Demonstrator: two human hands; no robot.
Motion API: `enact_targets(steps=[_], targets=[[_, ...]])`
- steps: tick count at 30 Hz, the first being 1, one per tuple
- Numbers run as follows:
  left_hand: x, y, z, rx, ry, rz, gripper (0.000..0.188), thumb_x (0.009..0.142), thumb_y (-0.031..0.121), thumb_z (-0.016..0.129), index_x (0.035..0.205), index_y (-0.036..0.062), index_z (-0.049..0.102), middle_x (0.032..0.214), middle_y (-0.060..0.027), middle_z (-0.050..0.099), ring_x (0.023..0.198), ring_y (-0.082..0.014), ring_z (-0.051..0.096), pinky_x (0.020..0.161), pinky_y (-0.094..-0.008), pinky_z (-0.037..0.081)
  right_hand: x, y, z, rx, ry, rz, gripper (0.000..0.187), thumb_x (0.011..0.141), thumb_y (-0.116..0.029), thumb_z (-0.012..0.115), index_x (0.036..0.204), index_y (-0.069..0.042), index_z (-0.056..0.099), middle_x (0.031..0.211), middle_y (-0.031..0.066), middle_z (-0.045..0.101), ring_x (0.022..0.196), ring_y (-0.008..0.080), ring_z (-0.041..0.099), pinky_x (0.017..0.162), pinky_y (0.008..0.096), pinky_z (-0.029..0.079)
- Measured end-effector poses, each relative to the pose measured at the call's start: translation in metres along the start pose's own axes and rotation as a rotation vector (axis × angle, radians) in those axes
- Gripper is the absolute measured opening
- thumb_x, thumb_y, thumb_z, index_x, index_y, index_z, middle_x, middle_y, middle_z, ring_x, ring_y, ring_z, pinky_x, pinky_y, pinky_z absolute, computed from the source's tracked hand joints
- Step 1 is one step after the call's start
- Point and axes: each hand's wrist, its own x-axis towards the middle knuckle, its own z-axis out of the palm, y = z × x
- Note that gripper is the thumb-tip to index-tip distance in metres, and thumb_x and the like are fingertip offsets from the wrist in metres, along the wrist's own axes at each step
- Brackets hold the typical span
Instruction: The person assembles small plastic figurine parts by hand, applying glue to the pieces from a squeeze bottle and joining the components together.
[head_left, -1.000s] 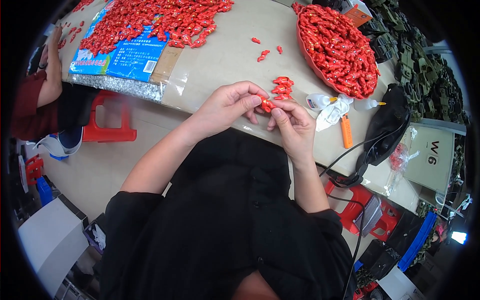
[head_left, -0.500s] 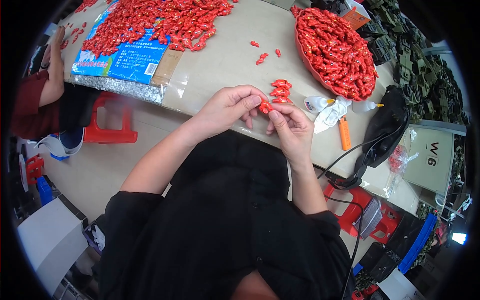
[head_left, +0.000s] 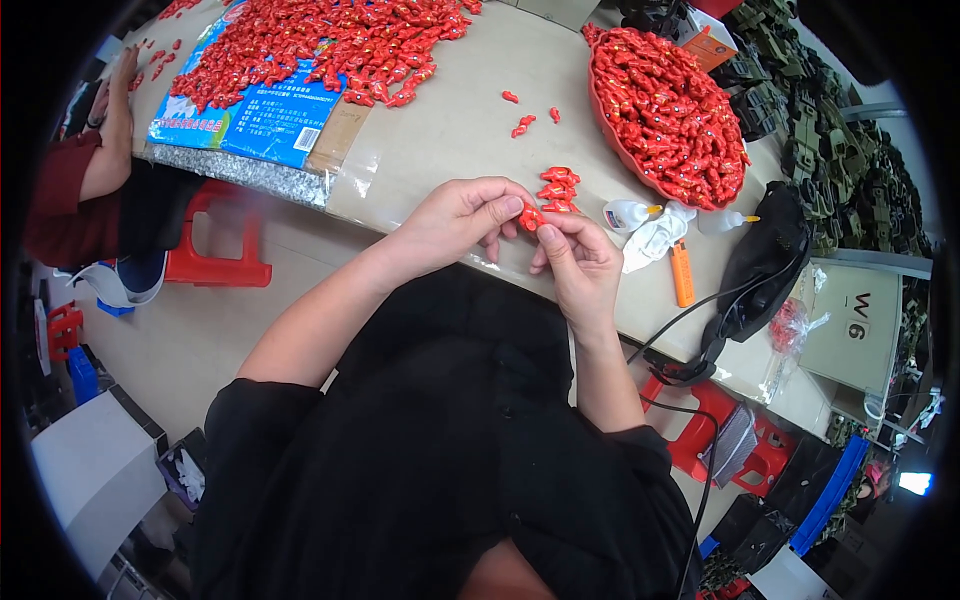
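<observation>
A small glossy red figurine [head_left: 531,217] is pinched over the table's near edge between my two hands. My left hand [head_left: 462,218] grips it from the left with thumb and index finger. From the other side, the thumb and fingers of my right hand [head_left: 582,258] close on it; the fingers partly cover the piece. Just beyond my right hand lies a short row of similar red figurines [head_left: 559,188]. To the right of these a white squeeze bottle [head_left: 627,215] with a yellow tip lies beside a crumpled white tissue [head_left: 655,240].
A red basket [head_left: 612,140] heaped with figurines stands at the far right. Another heap [head_left: 330,45] covers blue printed cardboard [head_left: 235,130]. A second bottle [head_left: 722,222], a slim orange object [head_left: 682,275] and a black bag [head_left: 765,245] with a cable lie rightward. Someone's arm [head_left: 112,150] rests far left.
The view has shifted slightly. Both hands keep their pinch on the figurine, which looks slightly turned between the fingertips.
</observation>
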Motion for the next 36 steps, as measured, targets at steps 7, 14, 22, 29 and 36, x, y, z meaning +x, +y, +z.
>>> enact_targets(steps=[7, 14, 22, 29, 36], targets=[[-0.0018, 0.0018, -0.0014, -0.015, -0.004, 0.007, 0.024, 0.089, 0.018, 0.042, 0.102, 0.0005, 0.054, 0.074, -0.0031, 0.053, 0.056, -0.0052, 0.049, 0.052, -0.0183, 0.043, -0.0004, -0.0006, 0.0031, -0.039, -0.014, -0.067, 0.012, 0.078, -0.002, 0.058, 0.089, 0.004, 0.058, 0.082, 0.0074, 0.056, 0.057, 0.0068, 0.053, 0.051, 0.0169, 0.044], [0.0014, 0.0025, -0.0013, 0.028, -0.067, -0.005, 0.025, 0.090, 0.015, 0.037, 0.103, 0.0004, 0.052, 0.074, -0.0026, 0.052, 0.055, -0.0060, 0.049, 0.054, -0.0198, 0.043, -0.0025, 0.0007, 0.0025, -0.145, -0.013, -0.096, 0.011, 0.076, 0.001, 0.059, 0.087, 0.005, 0.058, 0.082, 0.0066, 0.054, 0.058, 0.0062, 0.052, 0.050, 0.0167, 0.044], [0.0004, 0.0015, -0.0027, -0.032, -0.035, -0.012, 0.024, 0.090, 0.016, 0.039, 0.102, -0.0004, 0.052, 0.074, -0.0028, 0.052, 0.055, -0.0058, 0.049, 0.053, -0.0188, 0.043, -0.0015, 0.0041, 0.0027, -0.148, -0.005, -0.066, 0.010, 0.077, 0.001, 0.058, 0.086, 0.005, 0.058, 0.080, 0.0058, 0.053, 0.056, 0.0058, 0.051, 0.048, 0.0170, 0.043], [-0.0002, 0.0071, -0.0012, -0.083, -0.026, -0.056, 0.023, 0.089, 0.016, 0.041, 0.101, -0.0015, 0.052, 0.077, -0.0038, 0.053, 0.053, -0.0053, 0.048, 0.052, -0.0177, 0.042, -0.0015, 0.0035, 0.0026, -0.148, 0.010, -0.057, 0.010, 0.077, 0.000, 0.058, 0.086, 0.005, 0.058, 0.080, 0.0056, 0.052, 0.055, 0.0058, 0.051, 0.047, 0.0170, 0.043], [-0.0011, 0.0058, 0.0003, -0.063, -0.009, -0.035, 0.023, 0.089, 0.016, 0.041, 0.101, -0.0013, 0.051, 0.077, -0.0035, 0.053, 0.053, -0.0051, 0.048, 0.051, -0.0178, 0.042, -0.0022, 0.0041, 0.0023, -0.148, 0.011, -0.025, 0.011, 0.078, 0.000, 0.058, 0.087, 0.005, 0.058, 0.081, 0.0058, 0.053, 0.056, 0.0058, 0.052, 0.048, 0.0172, 0.044]])
